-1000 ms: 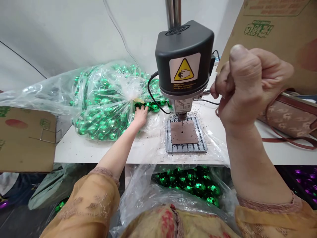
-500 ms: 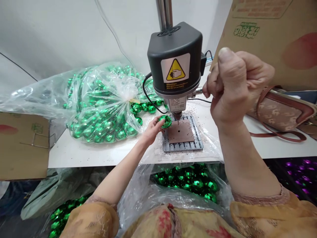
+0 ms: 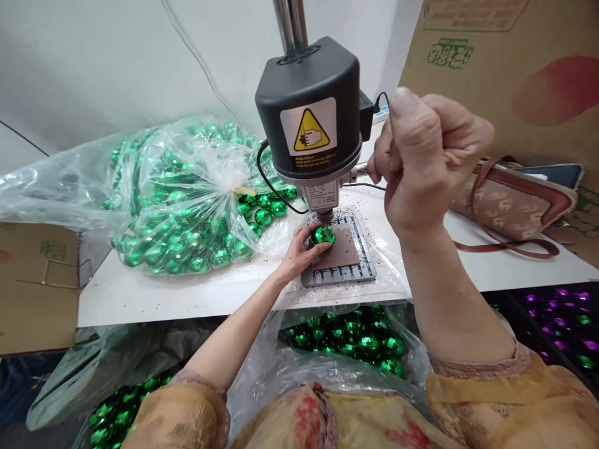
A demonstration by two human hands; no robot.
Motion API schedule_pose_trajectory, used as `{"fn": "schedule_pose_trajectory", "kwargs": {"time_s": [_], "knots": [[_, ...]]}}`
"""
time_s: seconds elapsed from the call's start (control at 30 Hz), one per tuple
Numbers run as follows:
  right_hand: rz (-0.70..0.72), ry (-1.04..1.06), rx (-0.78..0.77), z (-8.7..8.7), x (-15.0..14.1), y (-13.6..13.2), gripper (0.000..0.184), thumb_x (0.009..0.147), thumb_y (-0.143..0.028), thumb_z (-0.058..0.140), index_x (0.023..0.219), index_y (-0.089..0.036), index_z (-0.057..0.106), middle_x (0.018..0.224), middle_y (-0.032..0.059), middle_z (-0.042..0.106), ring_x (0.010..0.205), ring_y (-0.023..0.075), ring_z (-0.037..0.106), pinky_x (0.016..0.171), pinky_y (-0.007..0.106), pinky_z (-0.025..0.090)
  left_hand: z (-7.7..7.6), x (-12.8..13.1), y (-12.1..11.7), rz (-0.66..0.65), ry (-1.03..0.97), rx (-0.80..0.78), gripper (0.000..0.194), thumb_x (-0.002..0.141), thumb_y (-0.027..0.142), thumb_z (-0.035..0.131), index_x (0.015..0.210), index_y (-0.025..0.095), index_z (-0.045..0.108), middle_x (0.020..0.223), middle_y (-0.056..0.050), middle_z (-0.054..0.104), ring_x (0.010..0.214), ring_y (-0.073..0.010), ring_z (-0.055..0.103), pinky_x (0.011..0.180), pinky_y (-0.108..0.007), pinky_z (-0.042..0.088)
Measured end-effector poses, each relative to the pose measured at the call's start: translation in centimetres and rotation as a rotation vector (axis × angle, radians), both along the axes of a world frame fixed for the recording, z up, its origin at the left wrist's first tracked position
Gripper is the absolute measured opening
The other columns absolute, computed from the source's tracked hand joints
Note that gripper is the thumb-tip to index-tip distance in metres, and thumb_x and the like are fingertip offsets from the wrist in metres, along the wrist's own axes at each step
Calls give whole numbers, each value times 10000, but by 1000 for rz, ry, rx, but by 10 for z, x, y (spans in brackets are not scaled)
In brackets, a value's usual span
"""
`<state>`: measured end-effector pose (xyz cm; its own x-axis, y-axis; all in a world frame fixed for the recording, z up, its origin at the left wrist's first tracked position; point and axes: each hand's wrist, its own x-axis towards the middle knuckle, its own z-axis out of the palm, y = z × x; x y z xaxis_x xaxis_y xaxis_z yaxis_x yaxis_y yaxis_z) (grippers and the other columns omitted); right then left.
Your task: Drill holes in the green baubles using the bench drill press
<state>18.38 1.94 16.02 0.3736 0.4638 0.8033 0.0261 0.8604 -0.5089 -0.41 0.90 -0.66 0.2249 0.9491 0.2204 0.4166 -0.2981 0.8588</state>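
A small bench drill point(image 3: 311, 118) with a black head and a yellow warning sticker stands on the white table point(image 3: 154, 293). My left hand point(image 3: 299, 252) pinches a faceted green ball point(image 3: 322, 236) and holds it on the brown pad of the drill's base plate point(image 3: 349, 265), right under the chuck. My right hand point(image 3: 428, 162) is a raised fist wrapped round the drill's feed lever point(image 3: 359, 168), whose metal end shows beside the head.
A clear plastic bag of green balls point(image 3: 178, 206) lies left of the drill. Another bag of green balls point(image 3: 355, 340) hangs open below the table edge. A handbag point(image 3: 515, 199) and cardboard point(image 3: 505, 68) sit at the right, purple balls point(image 3: 561, 324) below.
My left hand left the bag with a green ball and set it on the pad under the chuck. My right fist stayed on the lever. The view shifted right.
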Motion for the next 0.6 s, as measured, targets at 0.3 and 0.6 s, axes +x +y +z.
{"fn": "schedule_pose_trajectory", "kwargs": {"time_s": [0.3,0.6], "knots": [[6,22,38,6,-3,-4,550,893,-496,597,577,-207,253,499,-45,217,440,59,212,453,279,208,3,19,-4,-16,126,154,526,748,429,842,1197,227,656,1162,-90,671,1163,-309,575,1037,-489,457],[-2,36,-23,2,-3,-12,559,907,-507,591,558,-209,273,523,-34,242,457,74,284,473,285,280,-6,24,-14,54,-11,26,572,741,398,845,1217,213,586,1186,-89,674,1108,-279,635,997,-441,503]]}}
